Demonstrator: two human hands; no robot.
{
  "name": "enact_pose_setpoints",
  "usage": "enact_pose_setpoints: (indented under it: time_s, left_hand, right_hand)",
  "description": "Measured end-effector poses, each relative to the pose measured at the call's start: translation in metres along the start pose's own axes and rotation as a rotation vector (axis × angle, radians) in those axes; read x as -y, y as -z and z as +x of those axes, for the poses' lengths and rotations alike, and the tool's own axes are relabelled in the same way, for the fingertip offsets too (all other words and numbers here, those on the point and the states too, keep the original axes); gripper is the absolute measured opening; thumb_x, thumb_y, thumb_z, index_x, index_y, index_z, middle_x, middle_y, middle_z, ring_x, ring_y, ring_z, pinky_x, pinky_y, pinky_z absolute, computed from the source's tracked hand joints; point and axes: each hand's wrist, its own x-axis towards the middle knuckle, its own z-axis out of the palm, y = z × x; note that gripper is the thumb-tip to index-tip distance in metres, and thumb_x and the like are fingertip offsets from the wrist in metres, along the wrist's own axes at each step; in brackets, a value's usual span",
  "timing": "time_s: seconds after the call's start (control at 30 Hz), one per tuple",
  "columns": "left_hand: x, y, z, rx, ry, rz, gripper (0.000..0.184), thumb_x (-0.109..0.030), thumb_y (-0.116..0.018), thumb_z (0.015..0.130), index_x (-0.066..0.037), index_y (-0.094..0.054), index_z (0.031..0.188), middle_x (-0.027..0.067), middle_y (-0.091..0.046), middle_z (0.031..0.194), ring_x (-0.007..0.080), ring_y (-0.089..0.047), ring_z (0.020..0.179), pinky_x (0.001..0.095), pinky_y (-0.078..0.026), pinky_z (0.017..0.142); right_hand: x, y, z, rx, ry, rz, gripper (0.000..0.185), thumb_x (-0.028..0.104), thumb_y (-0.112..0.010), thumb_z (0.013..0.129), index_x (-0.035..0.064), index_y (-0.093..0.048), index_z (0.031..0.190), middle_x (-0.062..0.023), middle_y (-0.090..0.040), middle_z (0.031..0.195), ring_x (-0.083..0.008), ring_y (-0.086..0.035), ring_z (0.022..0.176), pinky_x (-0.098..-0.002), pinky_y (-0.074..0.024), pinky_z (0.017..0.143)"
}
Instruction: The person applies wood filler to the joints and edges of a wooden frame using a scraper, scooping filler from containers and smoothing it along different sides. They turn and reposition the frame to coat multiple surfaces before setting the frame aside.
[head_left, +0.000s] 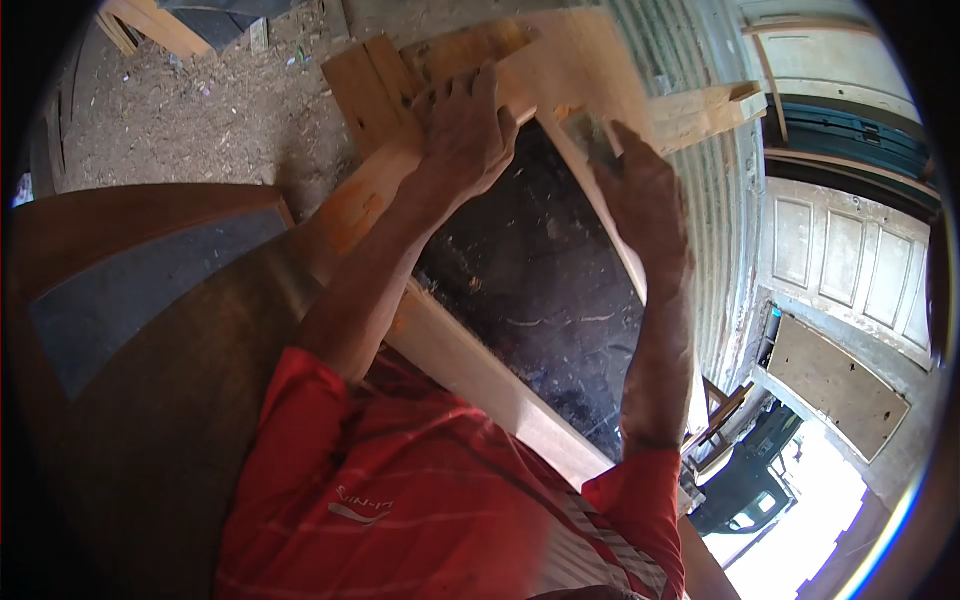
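Observation:
A wooden frame (480, 365) around a dark, dusty panel (535, 270) lies in front of my body. My left hand (465, 140) is at the frame's far corner, its fingers curled over the wood and its thumb toward the panel. On the opposite rail, my right hand (640, 195) is closed with a finger pointing up. Under its fingers is a small greyish piece, smeared by motion; its kind does not show. A wide pale board (570, 60) and a wooden block (370, 85) lie just beyond my hands.
A curved wooden piece with a grey panel (170, 280) stands at left. Wood shavings cover the ground (230, 110). A corrugated metal sheet (725, 250) runs along the right, with a wooden beam (705, 115) before it. Farther right are a panelled door (850, 260) and a parked vehicle (745, 490).

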Motion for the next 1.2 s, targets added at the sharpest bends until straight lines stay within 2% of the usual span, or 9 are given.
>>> enact_pose_setpoints:
  time_s: [0.03,0.07,0.27,0.4,0.47,0.57,0.77,0.97,1.2]
  left_hand:
    - [0.002,-0.001,-0.006,0.004,-0.007,-0.003,0.059,-0.028,-0.056,0.100,-0.001,-0.047,0.152,0.0232,-0.057,0.142,0.0431,-0.054,0.130,0.0625,-0.034,0.113]
    - [0.003,-0.003,-0.006,-0.007,-0.024,-0.008,0.060,-0.028,-0.056,0.100,-0.001,-0.047,0.152,0.0236,-0.057,0.141,0.0434,-0.054,0.129,0.0629,-0.035,0.111]
    - [0.006,-0.010,0.000,-0.076,-0.075,-0.013,0.061,-0.026,-0.061,0.099,0.002,-0.046,0.151,0.0252,-0.057,0.137,0.0441,-0.056,0.125,0.0619,-0.039,0.107]
    - [0.001,0.000,-0.001,-0.008,-0.052,-0.018,0.062,-0.025,-0.061,0.098,0.003,-0.046,0.151,0.0251,-0.058,0.136,0.0434,-0.056,0.125,0.0607,-0.040,0.106]
    - [0.003,-0.005,-0.001,-0.040,-0.058,-0.019,0.062,-0.025,-0.061,0.098,0.003,-0.046,0.151,0.0242,-0.058,0.137,0.0428,-0.056,0.125,0.0604,-0.039,0.107]
    - [0.003,-0.006,-0.001,-0.068,-0.052,-0.017,0.063,-0.026,-0.062,0.097,0.002,-0.047,0.151,0.0227,-0.058,0.138,0.0420,-0.055,0.128,0.0598,-0.037,0.110]
    - [0.003,-0.004,-0.002,-0.036,-0.014,-0.055,0.065,-0.028,-0.062,0.096,0.000,-0.046,0.153,0.0209,-0.058,0.141,0.0403,-0.052,0.133,0.0603,-0.031,0.115]
    - [0.001,-0.003,-0.001,-0.010,-0.005,-0.003,0.066,-0.029,-0.061,0.096,0.000,-0.046,0.153,0.0207,-0.056,0.143,0.0400,-0.051,0.134,0.0618,-0.032,0.115]
    - [0.001,-0.002,-0.002,-0.033,-0.037,-0.017,0.066,-0.030,-0.061,0.096,0.000,-0.045,0.153,0.0216,-0.057,0.141,0.0421,-0.054,0.130,0.0628,-0.033,0.114]
  right_hand:
    - [-0.001,-0.002,-0.003,-0.021,-0.041,-0.025,0.035,0.022,-0.071,0.096,0.0062,-0.066,0.127,-0.0234,-0.069,0.102,-0.0476,-0.070,0.094,-0.0553,-0.0558,0.083]
    - [-0.008,-0.007,-0.004,-0.101,0.053,-0.036,0.030,0.022,-0.070,0.098,0.0039,-0.067,0.122,-0.0226,-0.069,0.100,-0.0488,-0.070,0.092,-0.0558,-0.0557,0.082]
    - [-0.002,0.010,0.005,-0.032,0.102,-0.145,0.022,0.013,-0.060,0.102,0.0041,-0.072,0.118,-0.0199,-0.068,0.097,-0.0421,-0.072,0.090,-0.0524,-0.0579,0.078]
    - [0.004,0.010,0.008,0.054,0.166,-0.340,0.030,0.007,-0.058,0.100,0.0080,-0.070,0.128,-0.0165,-0.068,0.097,-0.0362,-0.074,0.092,-0.0485,-0.0600,0.077]
    - [0.005,0.003,0.010,0.059,0.219,-0.431,0.035,0.005,-0.059,0.098,0.0095,-0.068,0.132,-0.0156,-0.069,0.099,-0.0343,-0.074,0.092,-0.0476,-0.0603,0.079]
    - [0.002,-0.010,0.011,0.037,0.195,-0.428,0.041,0.004,-0.060,0.096,0.0113,-0.066,0.136,-0.0151,-0.069,0.099,-0.0329,-0.073,0.093,-0.0464,-0.0598,0.081]
    - [-0.010,-0.040,0.002,-0.037,0.208,-0.383,0.049,0.002,-0.060,0.096,0.0115,-0.059,0.144,-0.0165,-0.068,0.100,-0.0348,-0.071,0.092,-0.0476,-0.0596,0.082]
    - [0.004,-0.020,-0.003,0.116,0.137,-0.349,0.040,0.003,-0.059,0.097,0.0100,-0.060,0.136,-0.0189,-0.068,0.103,-0.0373,-0.074,0.098,-0.0501,-0.0607,0.082]
    - [0.010,-0.015,-0.001,0.193,0.109,-0.298,0.033,0.005,-0.052,0.101,0.0099,-0.060,0.132,-0.0201,-0.069,0.104,-0.0412,-0.074,0.099,-0.0536,-0.0595,0.083]
